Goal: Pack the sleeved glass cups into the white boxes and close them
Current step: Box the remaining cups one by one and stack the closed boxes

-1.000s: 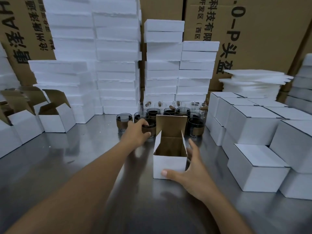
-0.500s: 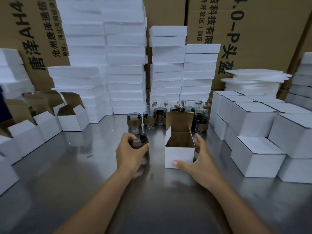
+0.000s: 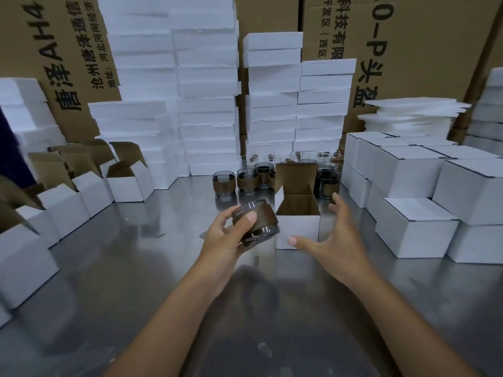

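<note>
Lifted off the table, cup (image 3: 255, 223) gripped in left hand (image 3: 227, 240), tilted, beside open box (image 3: 297, 221)

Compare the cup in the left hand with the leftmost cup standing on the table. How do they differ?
The held cup is tilted; the leftmost standing cup is upright. The left hand grips the held cup above the table; the leftmost standing cup rests on it, untouched. Both are dark glass with a brown sleeve.
</note>
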